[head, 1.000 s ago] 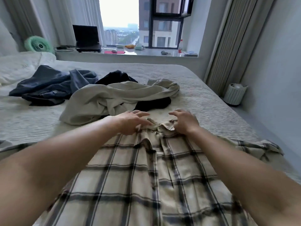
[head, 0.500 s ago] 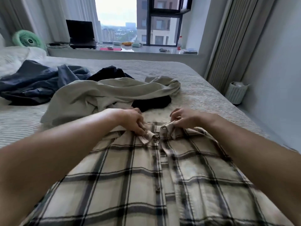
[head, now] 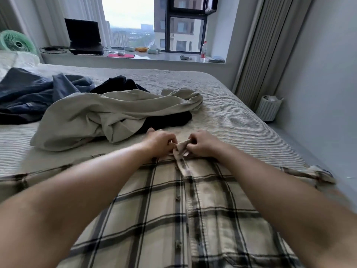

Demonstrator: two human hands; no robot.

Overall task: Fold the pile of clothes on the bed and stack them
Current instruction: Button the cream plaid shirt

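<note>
Left hand (head: 161, 141): pinching the plaid shirt (head: 173, 219) collar.
Right hand (head: 202, 143): pinching the same collar.
Shirt: spread flat on the bed (head: 241, 122).

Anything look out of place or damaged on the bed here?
Nothing damaged or spilled. Both hands pinch the plaid shirt at its collar; the beige garment and dark clothes lie crumpled, unfolded, as expected.

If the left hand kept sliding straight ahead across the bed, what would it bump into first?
Probably the black garment lying just beyond the left hand, with the beige garment draped over it. Depth is hard to judge, so the beige folds might come first.
</note>
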